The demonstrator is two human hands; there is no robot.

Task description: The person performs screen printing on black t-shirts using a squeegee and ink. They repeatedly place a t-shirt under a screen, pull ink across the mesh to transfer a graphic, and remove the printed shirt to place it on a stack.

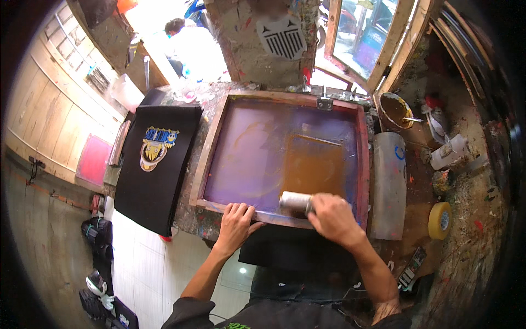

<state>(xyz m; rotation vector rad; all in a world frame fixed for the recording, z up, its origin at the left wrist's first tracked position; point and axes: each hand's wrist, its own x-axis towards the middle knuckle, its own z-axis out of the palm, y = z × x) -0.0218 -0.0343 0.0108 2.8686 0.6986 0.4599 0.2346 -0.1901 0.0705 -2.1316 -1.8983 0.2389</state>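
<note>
In front of me lies a screen-printing frame [210,164] with a wooden border and purplish mesh. A brown ink patch [313,164] covers part of the mesh, right of its middle. My right hand [335,218] is closed around a squeegee [295,200] with a white, rounded upper part, at the near edge of the brown patch. The squeegee's lower edge is partly in shadow. My left hand [236,223] grips the near rail of the frame, fingers bent over it and thumb to the right. Below that rail, black fabric [279,248] shows.
A stack of black cloth [153,192] with a cartoon print lies left of the frame. To the right are a clear rolled sheet [390,183], an ink bucket [387,112], yellow tape [439,221] and a dirty cup [450,152]. A metal hinge clamp [324,103] sits at the far rail.
</note>
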